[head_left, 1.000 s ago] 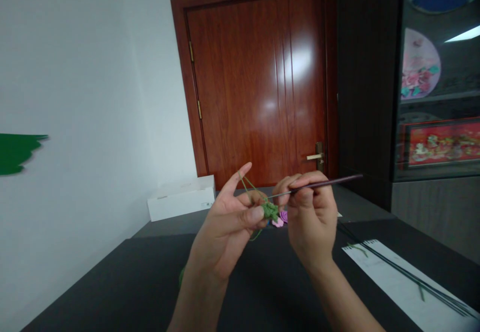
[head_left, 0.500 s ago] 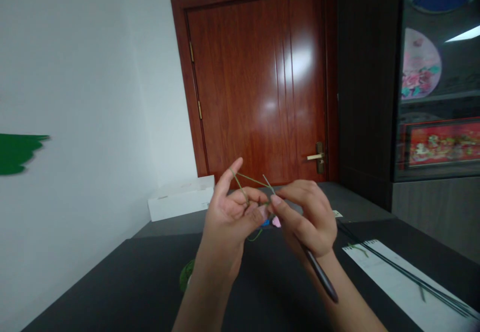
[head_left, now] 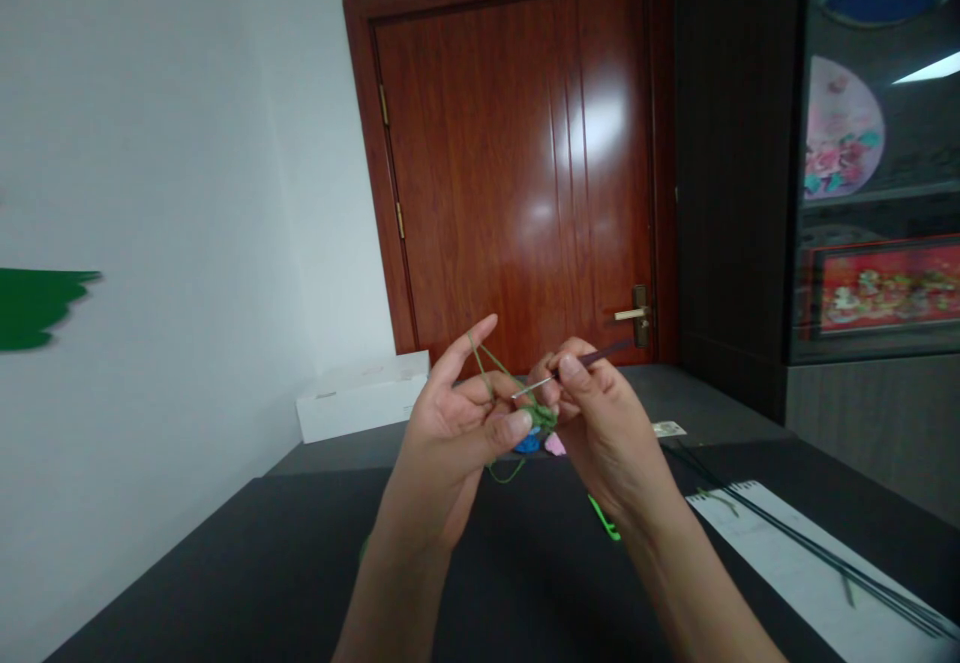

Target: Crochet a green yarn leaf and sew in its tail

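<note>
L hand (head_left: 450,433) clamped on green crochet piece (head_left: 541,418), green yarn (head_left: 484,358) over index finger; R hand (head_left: 592,428) pinching crochet hook (head_left: 600,355), tip at piece. Just past hands, blue crochet bit (head_left: 528,443), pink crochet bit (head_left: 555,446) on worktop (head_left: 225,583); R of R hand, notepad (head_left: 757,533) w/ dark stems (head_left: 817,548); far off, white box (head_left: 360,408), door (head_left: 510,173).

the dark desk (head_left: 225,583) leaves a hand room to pass at lower left, below the left hand (head_left: 450,433). past the right hand (head_left: 600,433), a bright green strip (head_left: 604,520) lies in the way at lower centre; a spiral-bound white pad (head_left: 780,563) and long dark rods (head_left: 817,543) block the lower right. blue crocheted piece (head_left: 528,444) and pink crocheted piece (head_left: 555,446) sit just beyond the hands.
</note>
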Demonstrator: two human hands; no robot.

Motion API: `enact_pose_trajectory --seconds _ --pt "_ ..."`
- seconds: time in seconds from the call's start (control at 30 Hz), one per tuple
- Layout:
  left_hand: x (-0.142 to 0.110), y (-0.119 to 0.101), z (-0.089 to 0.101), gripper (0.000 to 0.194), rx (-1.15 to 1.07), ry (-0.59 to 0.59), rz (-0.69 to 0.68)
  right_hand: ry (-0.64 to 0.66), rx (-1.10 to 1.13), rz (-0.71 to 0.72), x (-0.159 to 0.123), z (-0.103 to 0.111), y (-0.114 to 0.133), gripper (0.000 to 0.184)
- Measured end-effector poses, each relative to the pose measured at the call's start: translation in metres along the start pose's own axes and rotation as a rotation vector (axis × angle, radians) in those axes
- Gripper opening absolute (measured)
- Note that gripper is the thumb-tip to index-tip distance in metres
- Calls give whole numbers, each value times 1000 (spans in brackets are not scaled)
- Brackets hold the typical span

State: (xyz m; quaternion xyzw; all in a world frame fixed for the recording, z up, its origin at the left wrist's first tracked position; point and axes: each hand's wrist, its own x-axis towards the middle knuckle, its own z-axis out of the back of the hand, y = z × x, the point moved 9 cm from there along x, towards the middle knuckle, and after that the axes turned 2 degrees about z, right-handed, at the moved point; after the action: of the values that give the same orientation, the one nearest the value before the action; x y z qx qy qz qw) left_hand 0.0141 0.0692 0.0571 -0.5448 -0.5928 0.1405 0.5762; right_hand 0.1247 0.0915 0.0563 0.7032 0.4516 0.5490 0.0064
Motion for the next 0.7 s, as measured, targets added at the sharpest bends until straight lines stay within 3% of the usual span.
enact_pose_trajectory --seconds 0.07,0.13,0.2,0.3,0.33,0.4,0.47,0.5,0.57,0.63,0.7 --pt "-1 -5 1 93 118 -70 -87 7 -263 177 -2 4 16 16" --pt "-2 -10 3 93 219 -124 -156 -22 -607 455 -11 3 37 8" --pt "-3 -10 5 93 222 -150 -173 -59 -860 729 -27 -6 52 17" --pt "0 6 2 87 30 -82 13 -122 -828 940 -43 -12 59 28" --pt "0 12 0 84 -38 -50 86 -162 -733 867 -39 -7 55 22" --pt "0 16 -2 83 -103 -24 149 -120 -445 591 -22 -1 35 8" --pt "0 12 3 88 -75 -63 91 -36 -239 375 -9 -2 18 5" --pt "1 10 5 91 -18 -81 63 -11 -205 333 -6 -1 16 5" --pt "0 2 8 92 158 -119 -57 0 -302 405 -5 2 27 3" --pt "-3 -7 10 91 324 -187 -171 -3 -566 590 -12 1 46 7" --pt "-5 -7 11 92 312 -210 -190 -47 -851 774 -24 -4 60 13"
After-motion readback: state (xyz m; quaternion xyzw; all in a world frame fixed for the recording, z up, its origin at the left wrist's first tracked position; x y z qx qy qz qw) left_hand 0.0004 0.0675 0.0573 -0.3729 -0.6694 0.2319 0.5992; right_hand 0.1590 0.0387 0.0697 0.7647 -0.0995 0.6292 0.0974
